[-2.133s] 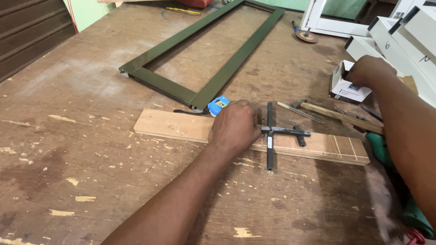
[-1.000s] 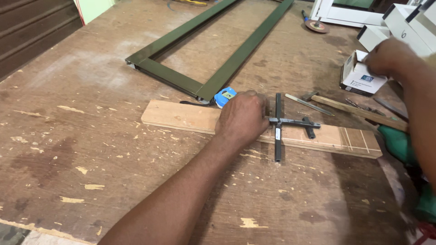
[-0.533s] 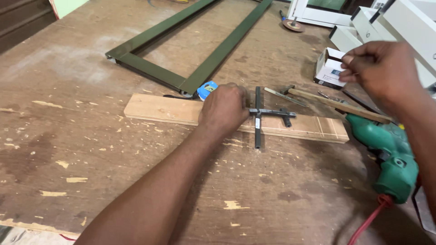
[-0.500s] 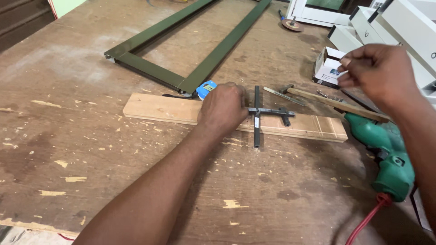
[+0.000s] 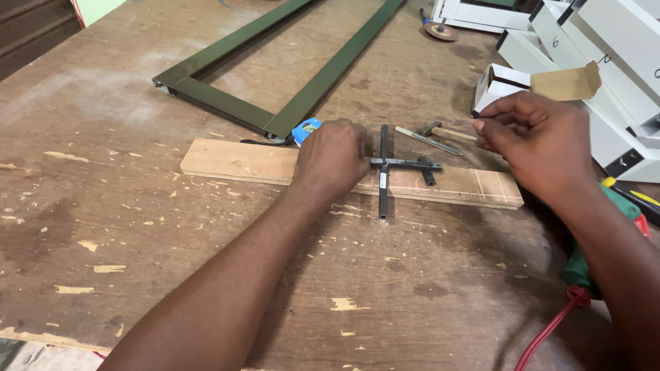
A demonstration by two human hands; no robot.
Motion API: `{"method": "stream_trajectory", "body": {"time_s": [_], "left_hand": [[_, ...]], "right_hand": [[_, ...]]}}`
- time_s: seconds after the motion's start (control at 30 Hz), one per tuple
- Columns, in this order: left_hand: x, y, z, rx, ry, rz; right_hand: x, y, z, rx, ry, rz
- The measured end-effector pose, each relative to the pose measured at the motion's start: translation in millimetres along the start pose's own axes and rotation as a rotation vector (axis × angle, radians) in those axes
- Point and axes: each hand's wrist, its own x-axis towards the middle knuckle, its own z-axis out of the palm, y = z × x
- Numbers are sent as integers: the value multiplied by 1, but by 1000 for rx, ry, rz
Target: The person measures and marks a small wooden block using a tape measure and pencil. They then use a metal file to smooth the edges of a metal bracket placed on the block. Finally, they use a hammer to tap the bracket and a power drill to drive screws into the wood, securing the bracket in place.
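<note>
Plank (image 5: 234, 161): lies flat on the workbench (image 5: 137, 227), as before.
Cross piece (image 5: 383, 168): dark metal, on the plank's right half, unmoved.
Left hand (image 5: 331, 159): still pressed flat on the plank, fingers together against the cross piece.
Right hand (image 5: 536, 141): has left the small box (image 5: 498, 86) and now hovers over the plank's right end, fingertips pinched together; what they pinch, cannot tell.

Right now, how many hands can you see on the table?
2. The left hand presses on the black metal cross lying on the wooden plank. The right hand is raised near the small white box, fingers pinched together.
</note>
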Motion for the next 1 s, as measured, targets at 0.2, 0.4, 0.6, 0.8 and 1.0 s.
{"method": "stream_trajectory", "body": {"time_s": [0.2,0.4,0.6,0.8,1.0], "left_hand": [[2,-1,-9,-154,182,-54],[8,-16,-19,-467,451,-163],[14,-9,-16,-573,384,-23],[-9,23,-7,-657,260,224],[-17,37,-12,-582,147,150]], "right_hand": [[-9,-13,6,-119,5,-180],[-14,-19,6,-125,22,-315],[-14,-23,12,-113,-21,-344],[-24,-43,22,-12,-8,-507],[-33,-57,24,-118,45,-661]]}}
